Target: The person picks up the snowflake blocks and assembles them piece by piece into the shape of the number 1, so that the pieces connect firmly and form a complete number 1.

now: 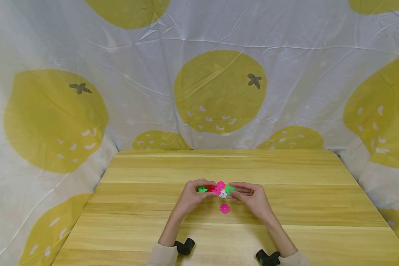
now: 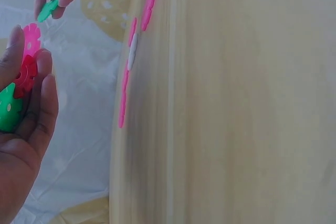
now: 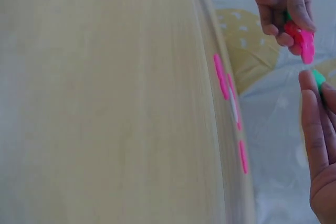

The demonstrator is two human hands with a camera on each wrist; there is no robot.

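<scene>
My left hand (image 1: 193, 194) grips a joined row of notched plastic snowflake discs: a green disc (image 2: 8, 109), a red disc (image 2: 25, 76) and a pink disc (image 2: 32, 39) at the free end. Between thumb and fingers, my right hand (image 1: 254, 195) pinches a single green disc (image 3: 318, 80). In both wrist views this disc is close to the pink end of the row, with a small gap between them. Both hands are held above the middle of the table. The fingers hide part of the green discs.
Several loose discs lie flat on the wooden table (image 1: 146, 207) below the hands, among them a white disc (image 1: 223, 194) and a pink disc (image 1: 224, 208) nearer me. Black wrist devices (image 1: 185, 246) are at both wrists. A lemon-print cloth (image 1: 146, 92) hangs behind and beside the table.
</scene>
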